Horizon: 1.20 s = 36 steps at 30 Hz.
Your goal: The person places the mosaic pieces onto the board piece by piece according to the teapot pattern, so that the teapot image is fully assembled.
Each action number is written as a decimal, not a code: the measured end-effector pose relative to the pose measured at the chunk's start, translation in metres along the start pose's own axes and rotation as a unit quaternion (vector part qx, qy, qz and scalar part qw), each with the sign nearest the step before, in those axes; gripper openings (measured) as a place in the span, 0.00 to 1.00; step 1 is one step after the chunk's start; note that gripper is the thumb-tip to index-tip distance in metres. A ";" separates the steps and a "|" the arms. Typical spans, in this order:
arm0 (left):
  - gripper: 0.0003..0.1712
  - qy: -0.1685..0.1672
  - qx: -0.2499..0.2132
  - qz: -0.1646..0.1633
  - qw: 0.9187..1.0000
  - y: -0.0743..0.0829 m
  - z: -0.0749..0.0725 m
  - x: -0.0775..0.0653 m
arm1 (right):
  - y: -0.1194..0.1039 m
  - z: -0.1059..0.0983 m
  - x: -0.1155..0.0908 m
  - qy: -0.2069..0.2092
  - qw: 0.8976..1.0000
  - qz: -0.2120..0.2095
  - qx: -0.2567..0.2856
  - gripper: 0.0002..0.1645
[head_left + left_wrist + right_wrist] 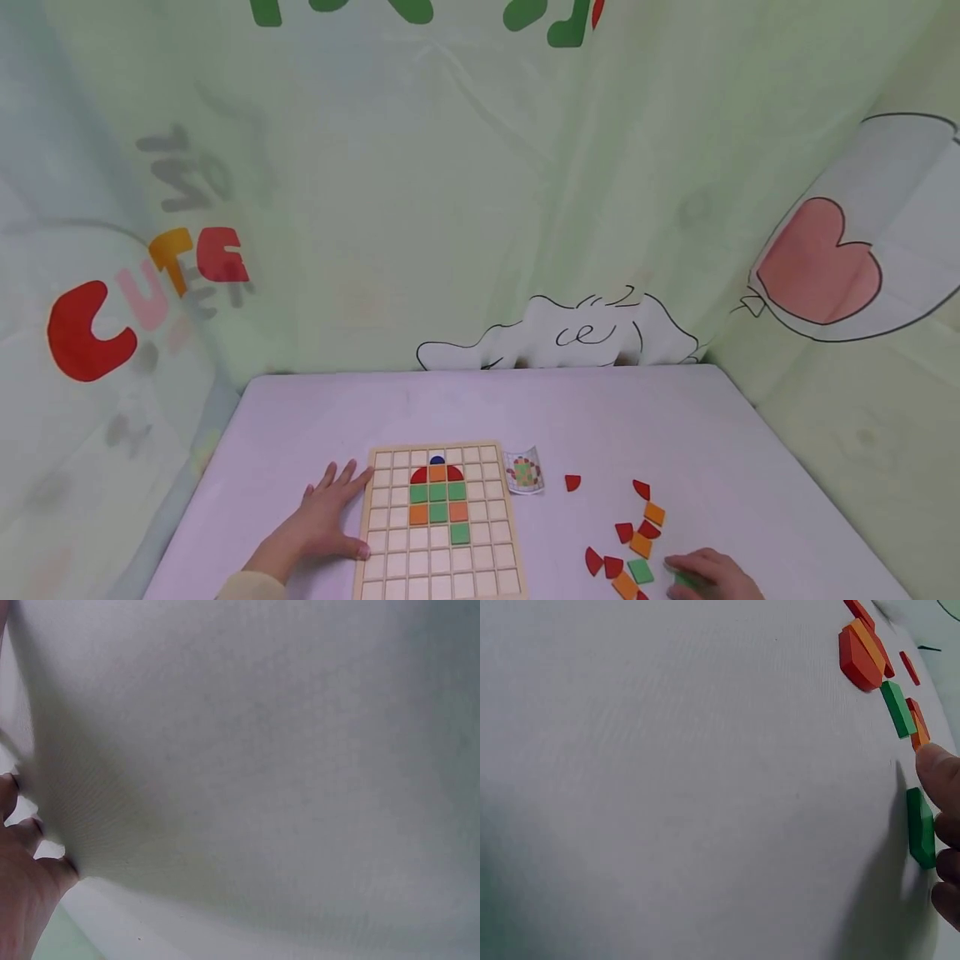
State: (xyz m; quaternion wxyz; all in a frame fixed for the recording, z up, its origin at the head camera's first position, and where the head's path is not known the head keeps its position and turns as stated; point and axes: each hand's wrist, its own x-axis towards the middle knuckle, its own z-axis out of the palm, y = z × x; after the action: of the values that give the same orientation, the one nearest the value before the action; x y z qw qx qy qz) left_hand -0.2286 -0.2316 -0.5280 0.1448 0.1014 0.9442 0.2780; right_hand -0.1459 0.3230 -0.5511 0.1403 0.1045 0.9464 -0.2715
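A wooden grid board (418, 565) lies on the table with red, orange, green and blue pieces set in its cells. With fingers spread, my left hand (326, 518) rests at the board's left edge; in the left wrist view only part of that hand (26, 892) shows. Over at the right, my right hand (716, 573) pinches a green tile (921, 829) close to the tabletop, its fingers partly covering the tile in the head view. Beside that hand lies another green tile (641, 571).
Several red quarter-round pieces (593, 561) and orange squares (655, 512) lie scattered right of the board. A small printed picture card (523, 471) touches or nearly touches the board's upper right side. Printed curtains (360, 208) enclose the purple-white table (300, 417).
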 end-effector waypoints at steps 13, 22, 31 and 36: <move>0.71 0.002 0.000 -0.001 1.000 0.000 0.001 -0.001 | -0.018 0.005 0.009 -0.023 0.998 -0.042 -0.041 0.27; 0.73 0.010 -0.006 -0.002 1.000 -0.015 0.013 0.006 | -0.020 0.003 0.009 -0.029 0.998 -0.049 -0.031 0.23; 0.71 -0.004 -0.003 -0.011 1.000 -0.002 0.003 0.001 | -0.025 0.003 0.007 -0.022 0.998 -0.050 -0.028 0.22; 0.70 -0.003 0.003 -0.020 1.000 0.004 -0.001 -0.001 | -0.027 0.004 0.008 -0.018 0.999 -0.039 -0.025 0.23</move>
State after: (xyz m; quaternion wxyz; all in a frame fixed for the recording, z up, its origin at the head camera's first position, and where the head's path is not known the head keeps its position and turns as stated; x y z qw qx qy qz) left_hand -0.2278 -0.2287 -0.5251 0.1522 0.0841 0.9465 0.2717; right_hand -0.1599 0.2990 -0.5435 0.1488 0.0588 0.9535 -0.2553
